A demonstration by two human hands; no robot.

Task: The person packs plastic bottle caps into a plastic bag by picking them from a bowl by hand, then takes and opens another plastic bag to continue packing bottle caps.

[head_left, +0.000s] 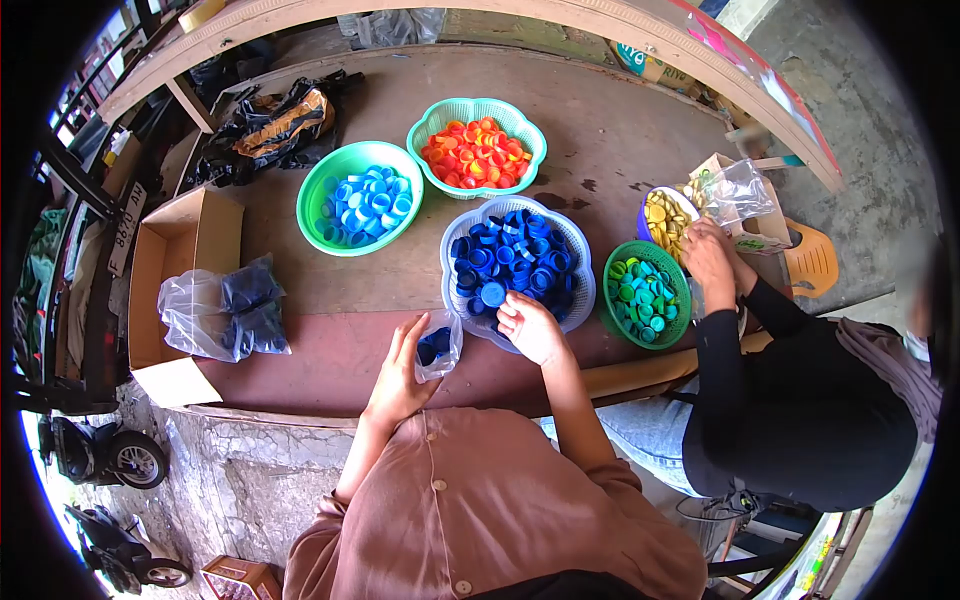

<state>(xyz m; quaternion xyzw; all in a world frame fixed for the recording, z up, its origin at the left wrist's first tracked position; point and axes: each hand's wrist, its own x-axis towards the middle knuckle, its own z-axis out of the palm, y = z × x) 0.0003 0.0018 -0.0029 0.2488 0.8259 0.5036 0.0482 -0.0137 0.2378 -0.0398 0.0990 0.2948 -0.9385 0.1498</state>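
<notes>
My left hand (402, 372) is closed round a clear plastic bag (448, 345) with dark blue caps (433, 346) inside. Just right of the bag, my right hand (530, 326) is at the front edge of a pale blue basket (449, 262) full of dark blue caps, with a blue cap (493, 294) at its fingertips. Behind it stand a green bowl (309, 212) of light blue caps and a pale green basket (537, 143) of orange and red caps. A green basket (610, 318) of teal and green caps is to the right.
A co-worker in black (800, 400) has both hands at a purple-rimmed bowl (645, 222) of yellow caps. An open carton (150, 260) and filled plastic bags (235, 310) lie left. Black plastic (270, 130) is at the back; a wooden beam (450, 5) crosses above.
</notes>
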